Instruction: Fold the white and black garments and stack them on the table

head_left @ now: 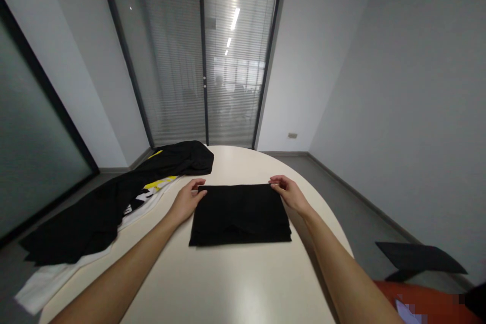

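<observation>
A folded black garment (240, 215) lies flat as a neat rectangle on the pale round table (228, 283), its layers showing along the near edge. At its far left corner is my left hand (189, 197), thumb on the cloth and fingers curled over the far edge. My right hand (290, 193) pinches the far right corner between thumb and fingers. What kind of garment it is cannot be made out.
On the table's left side, a loose black garment (98, 202) lies over white clothing (53, 281) with yellow and black print, part hanging past the edge. An orange chair seat (413, 293) and a black armrest (421, 257) stand at lower right. Blinds-covered glass (235, 86) is beyond the table.
</observation>
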`<state>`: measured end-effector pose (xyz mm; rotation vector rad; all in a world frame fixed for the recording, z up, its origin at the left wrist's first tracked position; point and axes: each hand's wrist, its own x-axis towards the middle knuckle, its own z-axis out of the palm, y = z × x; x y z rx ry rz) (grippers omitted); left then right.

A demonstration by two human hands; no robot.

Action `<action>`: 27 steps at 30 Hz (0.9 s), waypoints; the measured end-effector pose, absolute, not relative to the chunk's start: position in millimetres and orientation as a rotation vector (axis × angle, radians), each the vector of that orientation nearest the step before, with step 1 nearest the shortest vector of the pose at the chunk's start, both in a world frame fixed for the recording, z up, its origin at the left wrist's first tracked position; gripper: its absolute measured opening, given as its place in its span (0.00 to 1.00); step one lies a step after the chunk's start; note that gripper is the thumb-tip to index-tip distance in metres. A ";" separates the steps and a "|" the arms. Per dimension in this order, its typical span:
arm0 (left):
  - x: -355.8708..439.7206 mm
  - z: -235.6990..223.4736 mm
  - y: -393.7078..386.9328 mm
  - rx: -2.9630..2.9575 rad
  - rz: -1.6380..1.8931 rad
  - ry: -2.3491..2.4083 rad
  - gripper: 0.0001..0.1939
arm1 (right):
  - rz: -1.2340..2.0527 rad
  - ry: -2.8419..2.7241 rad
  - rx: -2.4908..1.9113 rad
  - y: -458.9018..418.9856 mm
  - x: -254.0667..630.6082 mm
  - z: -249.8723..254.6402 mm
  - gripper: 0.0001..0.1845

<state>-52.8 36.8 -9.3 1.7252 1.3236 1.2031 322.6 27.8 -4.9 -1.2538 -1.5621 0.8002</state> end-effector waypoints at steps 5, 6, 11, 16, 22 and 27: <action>-41.4 10.9 11.1 2.125 1.162 1.202 0.19 | 0.414 -1.790 -1.491 17.5 308.3 8.3 0.12; -39.1 15.3 2.4 2.225 1.064 1.119 0.20 | 0.330 -1.864 -1.488 11.0 303.6 16.0 0.12; -36.3 21.7 -26.6 2.541 0.604 0.849 0.26 | 0.822 -2.265 -1.222 -24.3 277.8 47.2 0.17; -42.6 18.6 -26.7 2.612 0.397 0.824 0.39 | 1.124 -2.370 -1.312 -32.2 277.6 46.6 0.23; -44.1 25.7 -28.5 2.600 0.370 0.785 0.33 | 1.382 -2.296 -1.395 -30.7 296.5 48.3 0.22; -40.7 31.6 -29.6 2.591 0.400 0.774 0.21 | 0.893 -2.326 -1.519 -33.7 272.4 54.3 0.23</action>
